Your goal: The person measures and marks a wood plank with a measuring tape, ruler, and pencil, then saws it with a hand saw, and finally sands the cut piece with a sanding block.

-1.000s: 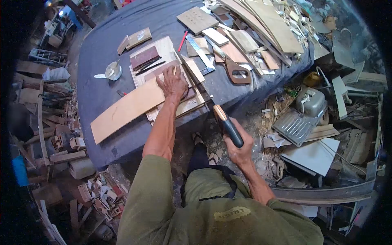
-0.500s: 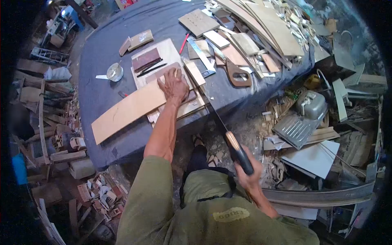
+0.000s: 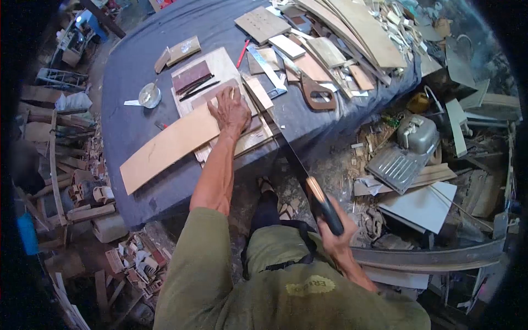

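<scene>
My left hand [image 3: 230,111] presses down with bent fingers on a long strip of plywood [image 3: 168,146], holding it against stacked boards [image 3: 206,60] at the table's near edge. My right hand [image 3: 336,234] is closed around the black and tan handle of a handsaw [image 3: 297,162]. The blade slants up and left to the boards, just right of my left hand. A short pale wood piece [image 3: 257,92] lies beside the blade tip. The exact contact between the teeth and the wood is hidden.
On the dark-covered table [image 3: 137,71] are a small pot [image 3: 149,95], a metal square [image 3: 267,69], a red pencil [image 3: 243,53], a wooden-handled saw [image 3: 318,96] and piled offcuts [image 3: 330,55]. A steel sink [image 3: 393,162] and a white panel [image 3: 421,206] lie at right; wood scraps [image 3: 137,264] cover the floor at left.
The view has shifted slightly, moving the table and its things a little left and up. The handsaw and both hands keep nearly the same positions and grips.
</scene>
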`<state>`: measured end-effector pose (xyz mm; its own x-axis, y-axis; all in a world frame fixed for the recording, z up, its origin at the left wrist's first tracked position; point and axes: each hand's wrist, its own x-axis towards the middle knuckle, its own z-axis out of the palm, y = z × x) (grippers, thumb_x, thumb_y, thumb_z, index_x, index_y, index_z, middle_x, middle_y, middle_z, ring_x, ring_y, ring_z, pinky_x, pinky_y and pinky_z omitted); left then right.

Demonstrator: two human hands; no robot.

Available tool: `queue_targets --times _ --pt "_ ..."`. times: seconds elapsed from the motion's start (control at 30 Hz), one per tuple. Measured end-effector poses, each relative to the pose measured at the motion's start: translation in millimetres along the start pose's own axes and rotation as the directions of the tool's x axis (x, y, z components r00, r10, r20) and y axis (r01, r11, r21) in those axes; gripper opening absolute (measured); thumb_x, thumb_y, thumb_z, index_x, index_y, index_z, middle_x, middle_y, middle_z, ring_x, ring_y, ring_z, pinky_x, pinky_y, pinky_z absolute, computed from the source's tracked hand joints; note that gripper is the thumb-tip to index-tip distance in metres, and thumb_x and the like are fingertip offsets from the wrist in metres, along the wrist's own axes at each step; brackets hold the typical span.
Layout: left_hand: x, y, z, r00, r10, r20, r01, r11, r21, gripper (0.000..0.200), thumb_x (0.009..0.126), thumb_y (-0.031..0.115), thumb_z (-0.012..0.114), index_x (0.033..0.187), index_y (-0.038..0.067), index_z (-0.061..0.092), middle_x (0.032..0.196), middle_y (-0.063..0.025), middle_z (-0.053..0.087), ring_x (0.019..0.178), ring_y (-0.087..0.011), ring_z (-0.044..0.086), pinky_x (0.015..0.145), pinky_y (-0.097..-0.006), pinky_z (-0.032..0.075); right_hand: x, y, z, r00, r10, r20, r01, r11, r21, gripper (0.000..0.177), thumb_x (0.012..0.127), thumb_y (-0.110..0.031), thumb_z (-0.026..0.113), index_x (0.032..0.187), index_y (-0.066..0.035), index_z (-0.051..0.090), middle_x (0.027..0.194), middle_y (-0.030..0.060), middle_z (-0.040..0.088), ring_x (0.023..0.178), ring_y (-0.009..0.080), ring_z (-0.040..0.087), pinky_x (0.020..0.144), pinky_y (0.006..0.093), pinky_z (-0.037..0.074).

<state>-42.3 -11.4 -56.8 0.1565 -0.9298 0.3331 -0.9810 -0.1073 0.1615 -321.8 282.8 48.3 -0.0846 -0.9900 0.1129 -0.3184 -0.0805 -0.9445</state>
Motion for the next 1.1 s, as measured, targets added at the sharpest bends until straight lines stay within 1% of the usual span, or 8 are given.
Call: queue_targets --times 0.1,0.27,0.37,0.57,0.77,0.87,0.97,1.1 --pt "2.2 0.9 -3.4 1.0 0.002 0.03 -0.002 1.0 -0.013 0.04 0.093 0.028 0.059 0.132 0.018 0.062 0.141 -0.0063 0.054 0.136 -0.027 0.043 0.111 -0.0675 0.028 52.9 -5.1 31.3 0.995 0.09 0.04 -0.091 0.996 0.026 0.055 0.083 0.0 0.067 0.138 -0.005 0.061 0.084 0.0063 0.065 0.068 0.0112 0.059 0.063 0.0277 0.049" --pt "3.0 0.3 0.8 0.998 0.024 -0.056 -0.028 0.997 -0.07 0.04 0.091 0.024 0.06 0.129 0.012 0.063 0.136 -0.0078 0.055 0.133 -0.0285 0.044 0.108 -0.0677 0.025 11.5 2.5 6.8 0.988 0.143 0.05 -0.142 0.99 -0.018 0.051 0.084 -0.001 0.066 0.135 -0.002 0.061 0.092 0.0122 0.072 0.072 0.013 0.066 0.067 0.028 0.053" --pt "-4.1 1.7 -4.1 1.0 0.017 -0.008 -0.018 0.998 -0.066 0.039 0.092 0.024 0.059 0.129 0.013 0.062 0.136 -0.0073 0.055 0.133 -0.0282 0.043 0.108 -0.0676 0.025 -6.3 -5.5 -6.3 0.999 0.036 0.011 -0.035 0.998 -0.059 0.051 0.084 -0.002 0.067 0.134 -0.001 0.061 0.093 0.0132 0.072 0.074 0.0125 0.068 0.069 0.0282 0.054" --pt "0.8 -0.5 -6.7 1.0 0.024 0.01 -0.023 0.998 -0.052 0.04 0.093 0.025 0.058 0.131 0.013 0.061 0.138 -0.0072 0.054 0.135 -0.0274 0.042 0.11 -0.0677 0.025 58.8 -14.3 33.4 0.989 0.122 0.081 -0.122 0.993 0.002 0.053 0.083 -0.002 0.066 0.136 -0.001 0.06 0.085 0.0103 0.068 0.075 0.0133 0.066 0.072 0.0279 0.054" --pt "-4.8 0.9 -6.3 0.999 0.015 0.035 -0.013 0.999 -0.043 0.041 0.093 0.026 0.058 0.132 0.015 0.061 0.139 -0.0083 0.054 0.136 -0.0275 0.042 0.11 -0.0687 0.024 -0.6 -5.2 -6.2 0.992 -0.128 -0.016 0.127 0.99 -0.058 0.053 0.083 -0.002 0.066 0.136 -0.005 0.061 0.081 0.0095 0.066 0.068 0.0117 0.063 0.065 0.0288 0.053" --pt "-2.0 0.8 -3.6 1.0 0.023 0.002 -0.023 0.999 -0.04 0.039 0.093 0.023 0.058 0.13 0.013 0.063 0.138 -0.0071 0.054 0.134 -0.0257 0.043 0.109 -0.0682 0.024 45.4 -8.6 26.1 0.994 0.102 0.047 -0.099 0.993 -0.068 0.052 0.083 -0.001 0.066 0.135 -0.005 0.062 0.086 0.011 0.069 0.075 0.0128 0.066 0.071 0.0283 0.054" --pt "-0.7 -0.6 0.4 1.0 0.031 -0.007 -0.031 0.998 -0.055 0.04 0.092 0.025 0.058 0.13 0.013 0.063 0.139 -0.0075 0.054 0.135 -0.0264 0.043 0.109 -0.0685 0.025 51.7 -12.6 29.3 0.983 0.174 0.065 -0.176 0.984 0.014 0.051 0.083 0.0 0.066 0.134 -0.006 0.063 0.087 0.0121 0.069 0.076 0.013 0.066 0.071 0.0283 0.053" --pt "-2.8 -0.2 -4.0 1.0 0.01 0.016 -0.01 0.999 -0.032 0.042 0.092 0.027 0.06 0.132 0.015 0.063 0.14 -0.0081 0.054 0.134 -0.0278 0.045 0.109 -0.068 0.027 2.4 -2.8 2.5 1.0 0.013 0.012 -0.012 0.997 -0.071 0.05 0.084 0.001 0.066 0.133 -0.005 0.063 0.085 0.0094 0.066 0.074 0.0111 0.063 0.066 0.0277 0.051"
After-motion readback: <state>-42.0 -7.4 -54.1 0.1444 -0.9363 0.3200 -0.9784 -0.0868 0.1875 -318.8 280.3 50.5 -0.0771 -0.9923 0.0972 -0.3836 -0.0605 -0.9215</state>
